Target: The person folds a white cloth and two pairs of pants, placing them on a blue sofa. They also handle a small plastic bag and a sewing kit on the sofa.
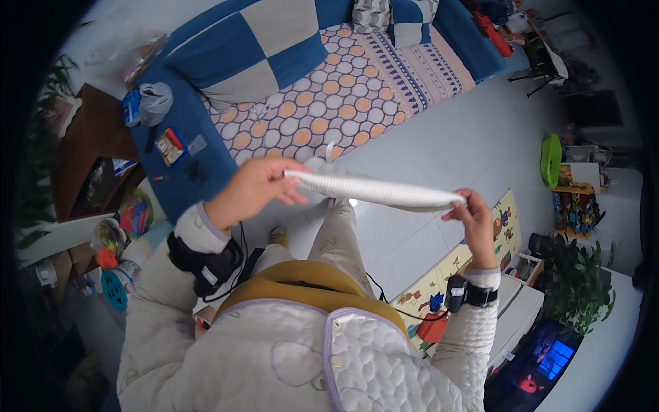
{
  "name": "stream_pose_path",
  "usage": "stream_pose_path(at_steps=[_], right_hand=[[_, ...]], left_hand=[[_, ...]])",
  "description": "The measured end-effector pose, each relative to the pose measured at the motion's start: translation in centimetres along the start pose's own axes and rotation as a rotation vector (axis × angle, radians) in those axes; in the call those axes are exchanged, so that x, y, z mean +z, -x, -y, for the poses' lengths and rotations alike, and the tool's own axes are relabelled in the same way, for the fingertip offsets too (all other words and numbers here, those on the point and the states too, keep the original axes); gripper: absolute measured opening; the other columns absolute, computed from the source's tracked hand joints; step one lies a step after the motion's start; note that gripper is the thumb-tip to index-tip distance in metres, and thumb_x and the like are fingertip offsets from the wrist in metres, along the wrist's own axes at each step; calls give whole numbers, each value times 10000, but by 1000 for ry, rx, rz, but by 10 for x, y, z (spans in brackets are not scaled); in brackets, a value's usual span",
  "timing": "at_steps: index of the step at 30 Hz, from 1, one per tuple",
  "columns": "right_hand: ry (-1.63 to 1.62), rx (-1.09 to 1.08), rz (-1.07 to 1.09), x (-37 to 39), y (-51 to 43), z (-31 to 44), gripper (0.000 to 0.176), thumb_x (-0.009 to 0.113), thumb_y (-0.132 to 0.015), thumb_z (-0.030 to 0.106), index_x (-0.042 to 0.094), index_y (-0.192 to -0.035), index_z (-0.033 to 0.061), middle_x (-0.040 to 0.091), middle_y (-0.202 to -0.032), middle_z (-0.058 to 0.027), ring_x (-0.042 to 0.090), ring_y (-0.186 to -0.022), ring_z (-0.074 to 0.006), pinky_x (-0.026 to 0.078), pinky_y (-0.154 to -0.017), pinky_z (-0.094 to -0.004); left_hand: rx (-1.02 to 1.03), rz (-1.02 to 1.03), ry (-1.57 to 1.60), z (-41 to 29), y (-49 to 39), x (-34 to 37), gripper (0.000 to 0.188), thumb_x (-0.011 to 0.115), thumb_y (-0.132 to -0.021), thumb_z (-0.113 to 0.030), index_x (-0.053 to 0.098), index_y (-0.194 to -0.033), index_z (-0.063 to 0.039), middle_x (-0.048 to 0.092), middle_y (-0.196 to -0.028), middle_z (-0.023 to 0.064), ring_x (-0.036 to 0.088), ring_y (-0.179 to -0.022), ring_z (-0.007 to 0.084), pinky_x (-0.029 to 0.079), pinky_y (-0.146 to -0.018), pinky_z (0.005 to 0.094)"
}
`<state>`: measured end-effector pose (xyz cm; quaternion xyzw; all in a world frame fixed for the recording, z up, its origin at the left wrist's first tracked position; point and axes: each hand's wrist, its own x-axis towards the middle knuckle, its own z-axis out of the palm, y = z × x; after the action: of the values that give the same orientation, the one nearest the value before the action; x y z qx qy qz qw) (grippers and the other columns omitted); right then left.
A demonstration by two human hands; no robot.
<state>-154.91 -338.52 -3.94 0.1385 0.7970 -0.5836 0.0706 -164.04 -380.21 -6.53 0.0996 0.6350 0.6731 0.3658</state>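
Note:
A white ribbed fabric band (378,191), possibly the edge of a knitted garment, is stretched between my two hands in front of my legs. My left hand (262,188) pinches its left end between thumb and fingers, with the other fingers spread. At the other end, slightly lower in the picture, my right hand (471,211) grips the fabric with its fingertips. Paler cloth shows behind the band near its left part. A pair of scissors (259,111) lies on the patterned sofa cover (319,103) beyond my left hand.
The blue sofa arm (175,190) at left bears a grey plastic bag (155,103) and small packets. A cartoon-printed mat (453,262) lies on the floor at right, near a white cabinet (517,314) and a leafy plant (576,283). Black cables hang beside both forearms.

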Motion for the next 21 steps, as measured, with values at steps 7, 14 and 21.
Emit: stream_pose_path(at_steps=[7,14,21], right_hand=[[-67,-69,93,-37,-305,-5,177,551,-966,98,571,-1105,-10,645,-965,-80,678,-780,-133,563,-780,-253],[-69,-1,80,-12,-584,-72,150,539,-957,77,575,-1075,-7,644,-988,-84,684,-835,-144,547,-803,-245],[78,-134,82,-4,-651,-178,185,612,-905,59,612,-1075,-12,676,-968,-86,643,-922,-164,493,-810,-267]], left_hand=[[51,-320,-132,-39,-251,-86,286,532,-977,-138,582,-1204,29,675,-1050,130,698,-902,168,556,-748,231],[-123,-564,-68,11,-478,-183,285,514,-987,-139,558,-1211,32,648,-1097,147,694,-936,205,561,-789,249],[-25,-698,-139,106,-540,-197,229,566,-930,-62,648,-1137,-9,650,-1143,104,645,-1010,195,505,-907,274]])
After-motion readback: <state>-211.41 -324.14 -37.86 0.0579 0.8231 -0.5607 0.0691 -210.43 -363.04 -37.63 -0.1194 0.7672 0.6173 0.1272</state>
